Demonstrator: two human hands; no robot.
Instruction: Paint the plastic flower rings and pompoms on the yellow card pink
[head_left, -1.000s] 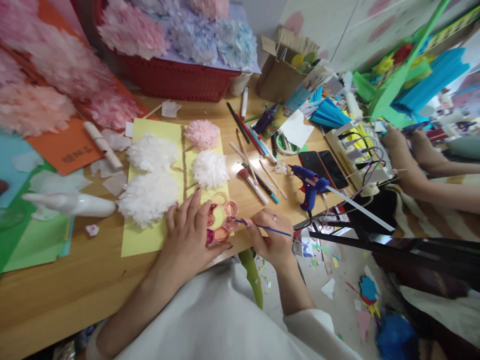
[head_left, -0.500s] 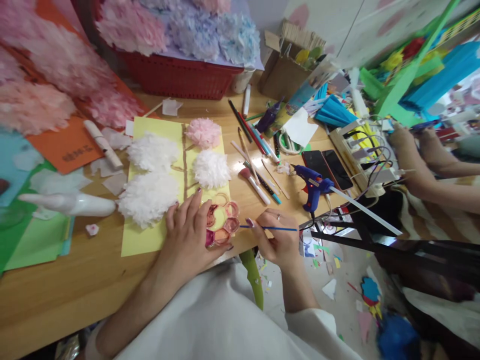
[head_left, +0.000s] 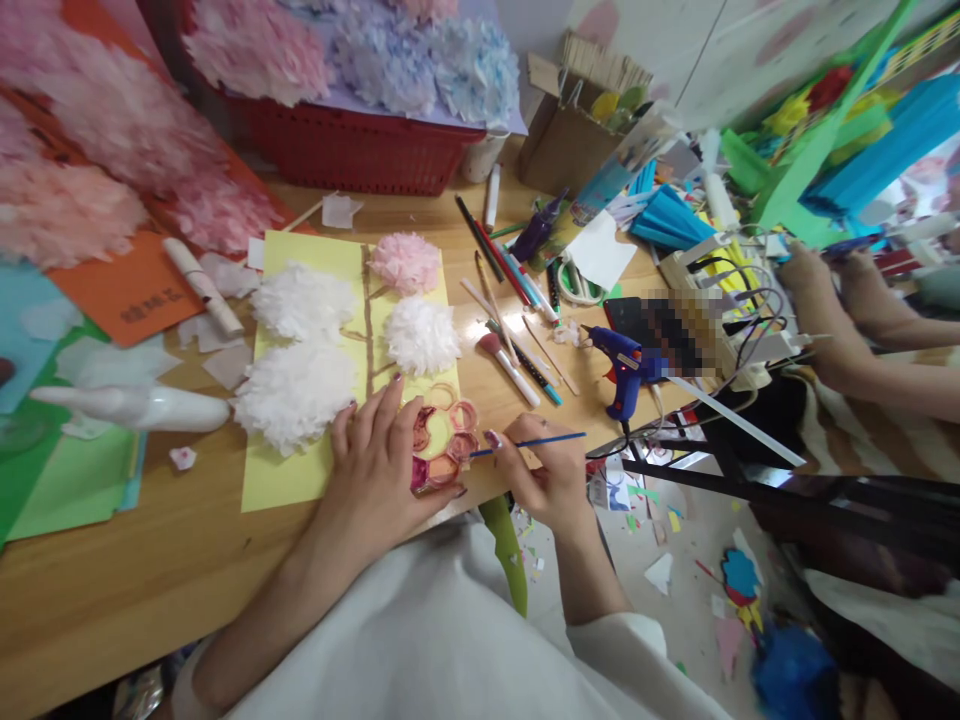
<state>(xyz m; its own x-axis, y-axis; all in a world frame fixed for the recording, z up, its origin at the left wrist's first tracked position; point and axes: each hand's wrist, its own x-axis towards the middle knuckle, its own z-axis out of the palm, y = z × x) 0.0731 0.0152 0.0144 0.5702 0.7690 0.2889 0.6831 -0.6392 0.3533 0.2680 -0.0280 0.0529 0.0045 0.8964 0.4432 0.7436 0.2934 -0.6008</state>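
A flower-shaped paint palette [head_left: 444,467] with pink, red and orange wells lies at the lower right corner of a yellow sheet [head_left: 289,492]. My left hand [head_left: 375,465] rests across that corner, gripping the palette's near left side between thumb and fingers. My right hand [head_left: 545,470] pinches a thin blue paintbrush [head_left: 559,438], its tip at the palette's right edge. On the sheet sit white ruffled paper puffs [head_left: 296,395] and a pink puff [head_left: 406,262] beside a brown painted stem [head_left: 368,320].
A blue glue gun [head_left: 624,370] stands right of several pens and a makeup brush [head_left: 510,372]. Behind are a red basket [head_left: 352,150] of puffs and a cardboard box [head_left: 566,140]. A white glue bottle [head_left: 150,407] lies left. Another person's arms [head_left: 847,340] show at right.
My right hand has shifted slightly left, bringing the paintbrush closer to the palette and tilting its handle end up. My left hand stays on the palette.
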